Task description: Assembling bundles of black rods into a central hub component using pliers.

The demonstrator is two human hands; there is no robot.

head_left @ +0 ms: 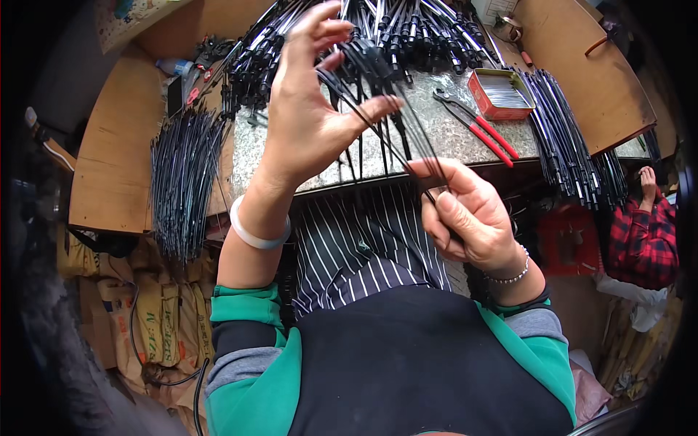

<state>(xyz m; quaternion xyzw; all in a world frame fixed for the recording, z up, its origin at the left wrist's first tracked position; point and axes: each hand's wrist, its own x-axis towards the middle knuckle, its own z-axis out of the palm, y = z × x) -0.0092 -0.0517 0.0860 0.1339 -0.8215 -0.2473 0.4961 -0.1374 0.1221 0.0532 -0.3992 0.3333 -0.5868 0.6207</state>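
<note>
My right hand (465,214) pinches the lower ends of several thin black rods, which look like the ribs of an umbrella frame (374,65). From there the rods fan up and away to a dark cluster, blurred by motion, above the table's near edge. My left hand (309,120) is raised left of the cluster with fingers spread. Its thumb reaches across the rods; whether it touches them I cannot tell. Behind both hands lies a big pile of similar black and silver frames (414,29).
Red-handled pliers (480,131) and a red tin (502,94) of thin pale pins lie on the speckled tabletop (436,138). Bundles of dark rods hang over the edge at left (185,189) and right (567,138). Another person's checked sleeve (643,240) shows at far right.
</note>
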